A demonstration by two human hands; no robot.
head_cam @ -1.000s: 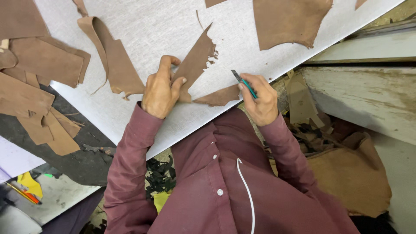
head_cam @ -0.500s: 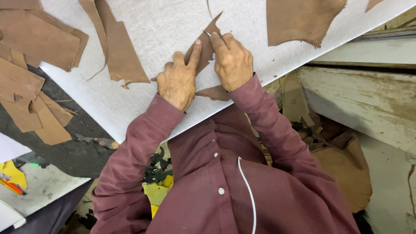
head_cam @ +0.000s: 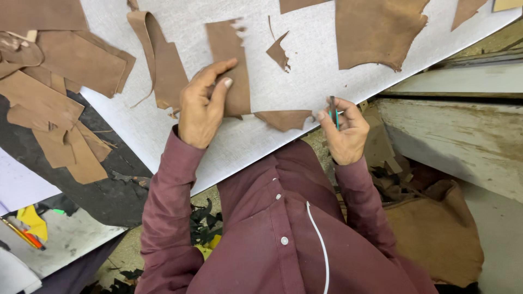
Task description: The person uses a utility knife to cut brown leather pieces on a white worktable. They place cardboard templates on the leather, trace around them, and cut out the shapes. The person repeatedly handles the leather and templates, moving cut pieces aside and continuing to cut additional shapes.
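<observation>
Brown leather strip (head_cam: 231, 60) under left hand (head_cam: 202, 106), knife (head_cam: 333, 111) in right hand (head_cam: 344, 133)

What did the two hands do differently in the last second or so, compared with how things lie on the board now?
Half a second ago both hands met on one brown leather piece. Now the right hand has drawn back to the board's edge, the thin cutting tool upright in its grip. The left hand now lies flat on the leather piece, which lies squarer. A small offcut lies between the hands. The white board and the large leather piece stayed.
</observation>
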